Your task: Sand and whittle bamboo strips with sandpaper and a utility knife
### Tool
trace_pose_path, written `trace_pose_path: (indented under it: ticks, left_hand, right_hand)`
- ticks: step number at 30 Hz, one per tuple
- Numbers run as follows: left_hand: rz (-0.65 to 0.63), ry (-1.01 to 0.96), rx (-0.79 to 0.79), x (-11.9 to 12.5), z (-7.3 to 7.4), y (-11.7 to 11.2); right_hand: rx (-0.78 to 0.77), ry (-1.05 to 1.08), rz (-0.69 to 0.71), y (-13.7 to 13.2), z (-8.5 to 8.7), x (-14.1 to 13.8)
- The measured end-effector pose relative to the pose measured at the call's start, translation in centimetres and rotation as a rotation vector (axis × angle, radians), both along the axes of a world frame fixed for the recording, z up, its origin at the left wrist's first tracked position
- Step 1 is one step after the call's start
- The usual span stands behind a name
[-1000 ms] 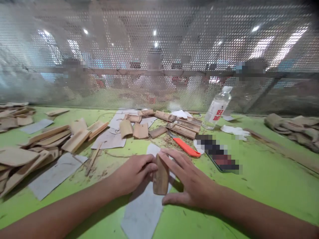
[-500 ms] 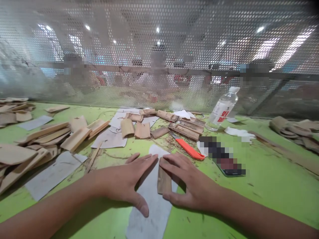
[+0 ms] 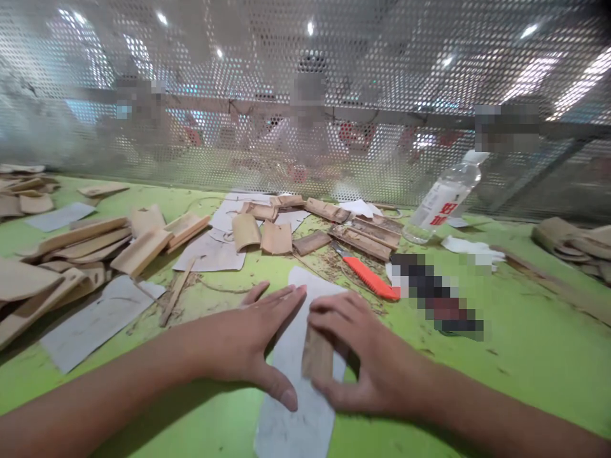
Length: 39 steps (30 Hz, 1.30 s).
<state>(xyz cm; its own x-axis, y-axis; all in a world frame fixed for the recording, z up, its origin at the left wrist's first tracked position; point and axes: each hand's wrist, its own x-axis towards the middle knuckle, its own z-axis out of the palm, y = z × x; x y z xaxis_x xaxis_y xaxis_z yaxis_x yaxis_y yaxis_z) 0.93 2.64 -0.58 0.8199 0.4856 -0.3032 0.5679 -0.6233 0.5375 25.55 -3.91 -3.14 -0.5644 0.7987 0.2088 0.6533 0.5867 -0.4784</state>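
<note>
My left hand [image 3: 248, 340] lies flat with its fingers stretched out on a grey sheet of sandpaper [image 3: 298, 420] on the green table [image 3: 525, 356]. Just to its right, my right hand [image 3: 367, 356] presses down on a small brown bamboo piece [image 3: 317, 359] that lies lengthwise on the same sheet. Fingers and thumb of that hand grip the piece from above and the side. The two hands nearly touch at the fingertips.
Piles of bamboo slats [image 3: 71, 267] and grey sheets [image 3: 90, 321] lie at the left. More bamboo pieces [image 3: 267, 235] sit mid-table, with an orange utility knife [image 3: 370, 278], a blurred dark object [image 3: 439, 299] and a plastic bottle [image 3: 442, 200]. A perforated metal screen [image 3: 305, 102] closes the far edge.
My left hand let go of the bamboo piece and spread flat on the sheet. The piece went from standing on edge to lying under my right hand, nearer me.
</note>
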Motion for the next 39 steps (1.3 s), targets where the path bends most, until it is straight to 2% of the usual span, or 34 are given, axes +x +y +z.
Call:
trace_pose_path:
  ticks: [3,8,12,13,16,17,20,21,24,25,28,32,36,39]
  left_hand:
    - [-0.039,-0.025,-0.014,-0.1,-0.3,0.2]
    - [-0.021,-0.072,-0.006,-0.1,-0.6,0.2]
    - [-0.027,-0.067,0.002,-0.1,-0.6,0.1]
    - [-0.035,-0.071,0.005,-0.1,-0.6,0.0]
    - [-0.036,-0.063,0.013,-0.1,-0.5,0.0]
    - [-0.032,-0.047,0.010,-0.1,-0.5,0.0]
    - [-0.031,0.002,-0.007,-0.1,-0.3,0.0]
    - [-0.032,0.006,-0.009,-0.1,-0.3,0.0]
    - [-0.025,0.000,-0.008,0.0,-0.1,-0.2]
    - [-0.022,0.002,-0.010,0.0,0.0,-0.2]
    - [-0.027,0.005,-0.012,0.0,0.0,-0.3]
    - [-0.020,0.023,-0.004,0.0,0.1,-0.3]
    - [-0.037,0.033,-0.033,0.1,0.2,-0.3]
    - [-0.024,0.031,-0.044,0.1,0.2,-0.4]
  right_hand:
    - [-0.004,0.040,0.107,-0.4,0.0,-0.3]
    - [-0.030,-0.019,-0.039,0.4,0.0,0.6]
    - [-0.044,-0.016,0.137,-0.2,0.5,0.3]
    - [-0.057,-0.034,0.119,-0.3,0.6,0.2]
    - [-0.059,-0.055,-0.067,-0.2,0.8,0.2]
    - [-0.064,-0.054,-0.070,-0.3,0.8,0.3]
    - [-0.078,-0.009,0.101,-0.4,0.7,0.3]
    - [-0.079,-0.019,0.090,-0.5,0.7,0.3]
    - [-0.057,-0.054,-0.091,-0.5,0.6,0.3]
    - [-0.057,-0.049,-0.078,-0.5,0.6,0.2]
    - [-0.084,-0.005,0.126,-0.7,0.7,0.1]
    - [-0.105,-0.055,-0.093,-0.7,0.8,0.1]
    - [-0.138,-0.013,0.106,-0.6,0.6,0.3]
    - [-0.113,-0.049,-0.078,-0.3,0.4,0.5]
